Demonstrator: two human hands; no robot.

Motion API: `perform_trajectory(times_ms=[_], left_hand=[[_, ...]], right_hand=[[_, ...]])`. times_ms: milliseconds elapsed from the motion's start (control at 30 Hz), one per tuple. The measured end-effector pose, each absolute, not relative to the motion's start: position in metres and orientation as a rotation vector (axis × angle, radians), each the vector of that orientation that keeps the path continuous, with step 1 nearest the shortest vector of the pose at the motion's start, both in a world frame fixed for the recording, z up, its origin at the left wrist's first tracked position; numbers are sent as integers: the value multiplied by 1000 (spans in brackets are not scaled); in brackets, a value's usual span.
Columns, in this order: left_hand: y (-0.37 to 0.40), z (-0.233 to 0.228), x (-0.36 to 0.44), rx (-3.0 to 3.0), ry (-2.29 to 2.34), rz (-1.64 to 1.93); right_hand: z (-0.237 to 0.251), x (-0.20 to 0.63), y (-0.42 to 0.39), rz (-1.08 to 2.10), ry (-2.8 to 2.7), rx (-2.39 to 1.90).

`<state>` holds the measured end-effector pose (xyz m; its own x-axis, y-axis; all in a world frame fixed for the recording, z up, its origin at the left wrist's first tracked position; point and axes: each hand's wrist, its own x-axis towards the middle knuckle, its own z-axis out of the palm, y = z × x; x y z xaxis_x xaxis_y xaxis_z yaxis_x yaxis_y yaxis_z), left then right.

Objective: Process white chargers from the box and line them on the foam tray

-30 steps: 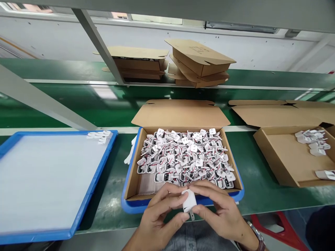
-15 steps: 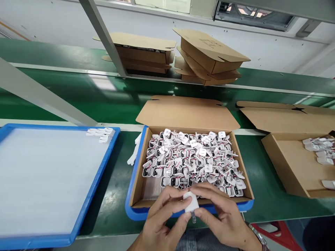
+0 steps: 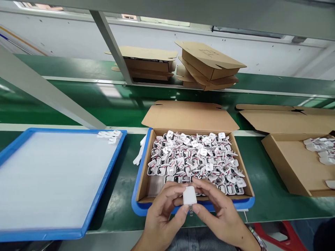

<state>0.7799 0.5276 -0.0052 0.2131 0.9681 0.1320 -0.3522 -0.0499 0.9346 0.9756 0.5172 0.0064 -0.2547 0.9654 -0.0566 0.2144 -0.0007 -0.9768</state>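
Observation:
Between my two hands is a small white plug adapter, its metal prongs pointing down toward me. My left hand grips it from the left with thumb and fingers. From the right, my right hand holds its other side, the thumb close to the prongs. Just beyond my fingers stands an open cardboard box full of white open adapter housings with red wires and loose covers. My fingers hide part of its front edge.
Under the box lies a blue tray. To the left, a blue-rimmed white tray holds several white pieces at its far corner. Another open box with white parts stands right. Cardboard boxes sit on the back shelf, behind a metal post.
The adapter has turned a little in my fingers and now stands more upright. My left thumb has moved from its face down to its lower edge. The view has tilted slightly upward.

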Motion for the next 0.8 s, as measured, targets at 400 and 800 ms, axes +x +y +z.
perform_trajectory(times_ms=[400,800], left_hand=[[520,-42,770,320,191,1020],[518,-2,796,1320,771,1253]], right_hand=[[6,1007,477,1212,-1742,-1310],[11,1006,494,1244,-1596,-1085]])
